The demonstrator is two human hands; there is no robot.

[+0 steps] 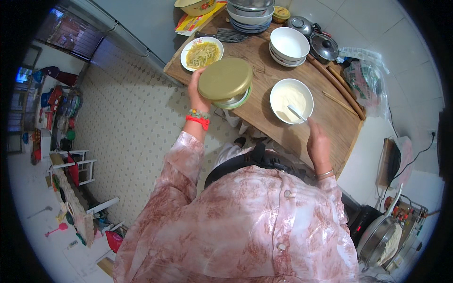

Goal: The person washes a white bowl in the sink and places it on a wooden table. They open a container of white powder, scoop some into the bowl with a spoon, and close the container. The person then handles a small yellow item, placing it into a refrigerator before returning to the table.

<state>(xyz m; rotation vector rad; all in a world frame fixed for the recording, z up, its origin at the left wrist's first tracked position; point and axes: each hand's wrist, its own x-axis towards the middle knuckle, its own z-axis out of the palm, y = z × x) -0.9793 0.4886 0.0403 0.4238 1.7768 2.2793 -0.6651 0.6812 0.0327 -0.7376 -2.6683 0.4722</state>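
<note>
My left hand [199,91] grips a round container with a gold lid [225,78] at the near left edge of the wooden table. Below the lid shows a green-and-white rim [238,102]; the rest is hidden, and I cannot tell whether the lid is seated. To the right, a white bowl [310,100] holds a pale, creamy mixture [288,97]. My right hand [318,141] pinches the end of a light-coloured spoon [295,111], whose other end rests in that mixture.
A plate of shredded food [203,53] sits behind my left hand, near a dark-handled knife [207,34]. Stacked white bowls [289,44], lidded pots [324,47], rolling pins [336,86] and chopsticks [339,102] lie farther back. A wok [375,240] stands at lower right.
</note>
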